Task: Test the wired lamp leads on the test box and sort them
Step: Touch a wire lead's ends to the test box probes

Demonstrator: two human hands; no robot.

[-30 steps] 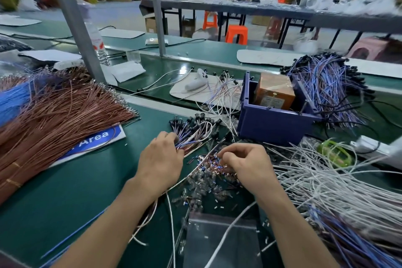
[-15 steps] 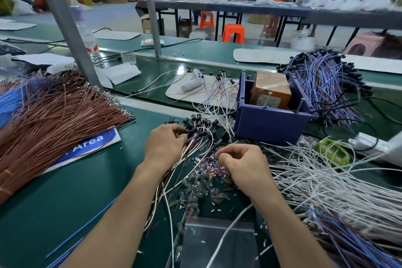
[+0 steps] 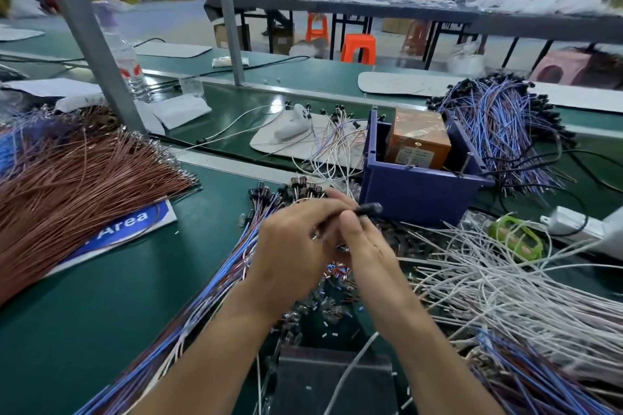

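Free room and obstacles on the worktop (image 3: 84, 330). We find bare green mat only toward the near left corner, between the brown wire sheaf (image 3: 67, 185) along the left edge and the blue-and-pink lead bundle (image 3: 202, 296), which runs diagonally from the near edge to the middle. A grey post (image 3: 87, 37) rises behind the sheaf. The blue bin (image 3: 414, 192) blocks the middle toward the far edge. White wires (image 3: 505, 280) cover the right side down to the near right corner. Loose lamps (image 3: 320, 307) and a clear bag (image 3: 337, 377) fill the near middle. Above them the left hand (image 3: 286, 246) grips a black-capped lead (image 3: 369, 209); the right hand (image 3: 367, 246) touches it, its grip blurred.
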